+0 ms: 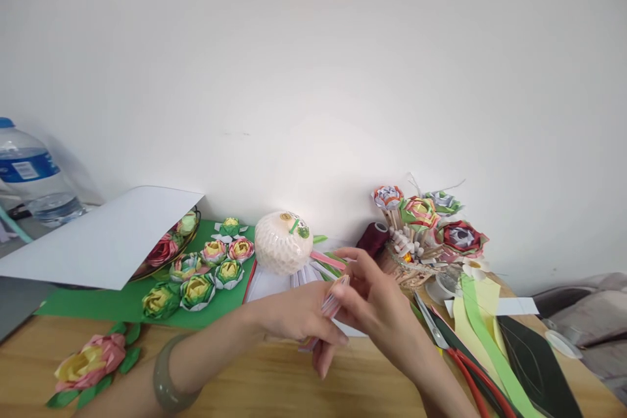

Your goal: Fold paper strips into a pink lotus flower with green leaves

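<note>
My left hand (pixel 301 310), with a bangle (pixel 169 372) on its wrist, is closed around a small stack of folded paper strips (pixel 334 299) in pink, white and yellow. The stack's lower end sticks out beneath the fingers. From the right, my right hand (pixel 375 297) has its thumb against the upper end of the stack, fingers curled. Whether it grips any strip is hard to make out. Behind the hands stand a round fruit in a white foam net (pixel 279 245) and loose pink and green paper strips (pixel 329 261).
Folded paper flowers (pixel 198 290) lie on a green sheet (pixel 117 304). A pink paper flower (pixel 93 362) is at front left. At right are a basket of paper flowers (pixel 406 264), red-handled scissors (pixel 460 359), a thread spool (pixel 373 238) and paper strips (pixel 494 339). A water bottle (pixel 34 173) stands far left.
</note>
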`<state>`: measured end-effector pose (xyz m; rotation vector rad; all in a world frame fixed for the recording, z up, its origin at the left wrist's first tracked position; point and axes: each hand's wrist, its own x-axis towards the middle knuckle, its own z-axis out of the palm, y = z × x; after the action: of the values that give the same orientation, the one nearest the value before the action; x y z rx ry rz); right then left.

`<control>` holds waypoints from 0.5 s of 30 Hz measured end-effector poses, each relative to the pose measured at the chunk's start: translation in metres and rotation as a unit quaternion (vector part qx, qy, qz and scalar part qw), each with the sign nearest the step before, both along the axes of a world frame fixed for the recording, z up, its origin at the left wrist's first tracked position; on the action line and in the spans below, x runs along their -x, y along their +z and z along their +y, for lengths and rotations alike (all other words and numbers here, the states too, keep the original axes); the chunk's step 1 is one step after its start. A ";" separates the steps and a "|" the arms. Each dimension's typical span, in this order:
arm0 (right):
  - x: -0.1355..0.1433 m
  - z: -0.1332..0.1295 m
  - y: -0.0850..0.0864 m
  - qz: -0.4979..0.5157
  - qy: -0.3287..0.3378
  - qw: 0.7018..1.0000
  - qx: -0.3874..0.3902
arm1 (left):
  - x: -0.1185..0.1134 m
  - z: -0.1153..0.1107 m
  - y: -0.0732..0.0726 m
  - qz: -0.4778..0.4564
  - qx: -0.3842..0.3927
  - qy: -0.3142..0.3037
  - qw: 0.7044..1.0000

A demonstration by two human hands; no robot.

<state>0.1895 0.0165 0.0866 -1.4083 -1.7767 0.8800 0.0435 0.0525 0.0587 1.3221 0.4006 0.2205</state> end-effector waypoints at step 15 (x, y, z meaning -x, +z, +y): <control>0.001 0.000 -0.003 0.051 -0.022 0.997 -0.045 | 0.009 -0.005 0.013 -0.004 0.012 0.036 0.999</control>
<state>0.1887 0.0163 0.0833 -1.3169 -1.6820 0.8236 0.0340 0.0470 0.0719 1.2848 0.4442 0.2810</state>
